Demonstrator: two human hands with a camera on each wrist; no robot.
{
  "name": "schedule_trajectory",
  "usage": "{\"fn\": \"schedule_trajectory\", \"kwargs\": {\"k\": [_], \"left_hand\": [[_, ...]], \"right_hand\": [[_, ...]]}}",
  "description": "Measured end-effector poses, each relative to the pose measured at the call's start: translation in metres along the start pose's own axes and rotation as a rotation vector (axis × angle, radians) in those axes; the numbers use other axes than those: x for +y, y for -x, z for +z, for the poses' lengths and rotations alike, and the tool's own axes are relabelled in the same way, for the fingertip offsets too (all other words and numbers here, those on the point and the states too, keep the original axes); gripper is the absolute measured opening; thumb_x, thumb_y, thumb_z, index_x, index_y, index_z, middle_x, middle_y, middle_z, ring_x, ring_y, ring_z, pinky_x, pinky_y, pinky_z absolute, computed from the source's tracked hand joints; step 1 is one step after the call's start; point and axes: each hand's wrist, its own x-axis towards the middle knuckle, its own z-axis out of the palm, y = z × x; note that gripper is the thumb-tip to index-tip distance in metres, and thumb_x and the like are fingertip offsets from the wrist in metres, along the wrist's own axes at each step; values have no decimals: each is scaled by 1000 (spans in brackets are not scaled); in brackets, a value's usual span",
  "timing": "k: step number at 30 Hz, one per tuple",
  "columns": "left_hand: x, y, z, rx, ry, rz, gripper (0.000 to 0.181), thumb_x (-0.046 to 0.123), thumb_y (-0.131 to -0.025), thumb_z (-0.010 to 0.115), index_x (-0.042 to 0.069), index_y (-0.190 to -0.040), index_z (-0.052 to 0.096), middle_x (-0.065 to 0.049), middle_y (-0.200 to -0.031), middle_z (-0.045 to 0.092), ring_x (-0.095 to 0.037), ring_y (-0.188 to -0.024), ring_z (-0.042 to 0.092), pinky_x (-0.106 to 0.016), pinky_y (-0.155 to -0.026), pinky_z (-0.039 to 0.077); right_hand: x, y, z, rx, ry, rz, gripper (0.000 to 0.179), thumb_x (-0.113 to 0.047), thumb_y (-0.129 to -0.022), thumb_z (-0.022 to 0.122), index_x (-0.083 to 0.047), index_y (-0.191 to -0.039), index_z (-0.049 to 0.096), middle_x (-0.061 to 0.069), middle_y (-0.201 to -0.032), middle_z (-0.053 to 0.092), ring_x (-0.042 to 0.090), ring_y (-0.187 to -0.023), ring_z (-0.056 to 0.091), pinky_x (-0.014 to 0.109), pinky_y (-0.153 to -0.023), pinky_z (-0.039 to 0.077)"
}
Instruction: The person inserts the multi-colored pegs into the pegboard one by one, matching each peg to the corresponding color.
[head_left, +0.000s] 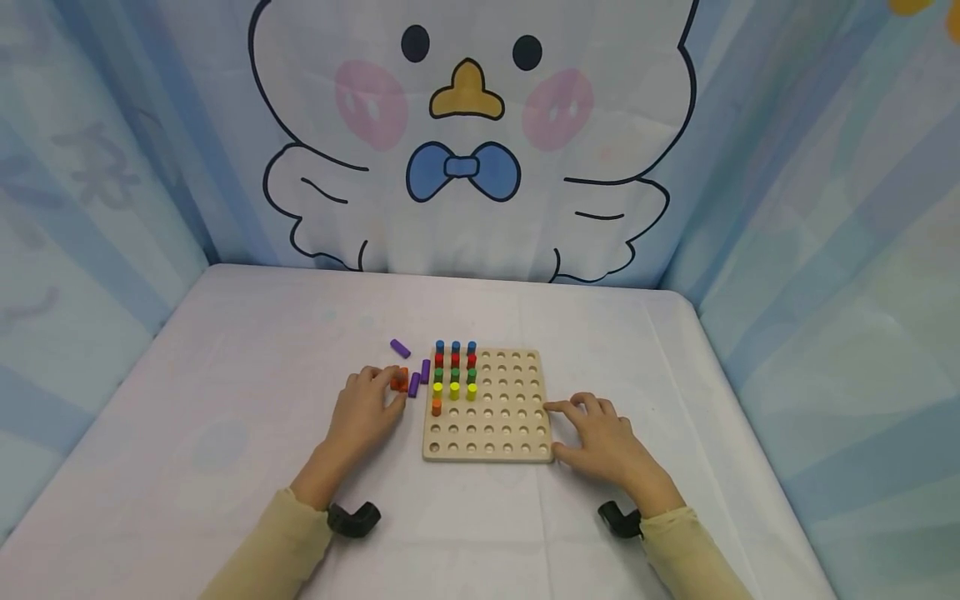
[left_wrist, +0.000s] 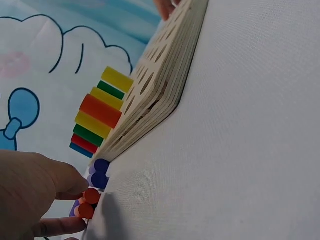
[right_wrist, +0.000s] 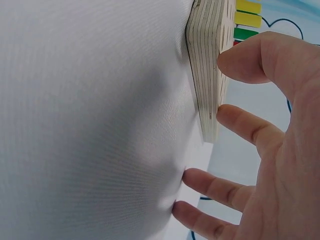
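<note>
A square wooden peg board (head_left: 504, 447) lies on the table. Its left columns hold short rows of blue, red, green and yellow pegs, with one orange peg (head_left: 437, 407) in front. My left hand (head_left: 365, 414) is at loose orange pegs (left_wrist: 85, 210) left of the board. Thumb and a finger stand either side of these pegs, partly covering them; no firm grip shows. Purple pegs (head_left: 415, 384) lie between that hand and the board, and another purple peg (head_left: 401, 348) farther back. My right hand (head_left: 606, 437) touches the board's right edge with thumb and a fingertip, fingers spread.
The table (head_left: 225, 467) has a white cloth. Patterned curtains (head_left: 825, 250) stand at its back and sides. A black wrist device (head_left: 354, 520) sits at the left wrist, and a similar black device (head_left: 620, 520) at the right.
</note>
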Motion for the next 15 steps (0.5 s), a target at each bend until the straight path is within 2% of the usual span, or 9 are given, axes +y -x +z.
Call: {"fn": "schedule_trajectory", "kwargs": {"k": [8, 15], "left_hand": [[-4, 0, -1, 34, -23, 13, 28, 24, -97, 68, 7, -119, 65, -20, -122, 63, -39, -111, 58, -52, -90, 51], [-5, 2, 0, 34, -39, -1, 18, 23, -97, 69, 9, -108, 68, -17, -116, 60, -35, -103, 54, -48, -85, 49]], "right_hand": [[0, 1, 1, 6, 4, -2, 54, -36, -89, 69, -27, -142, 59, 17, -141, 51, 47, -128, 49, 70, -91, 45], [-1, 1, 1, 18, 4, -9, 54, -36, -90, 69, -27, -142, 59, 17, -140, 52, 47, -127, 49, 70, -90, 46]]}}
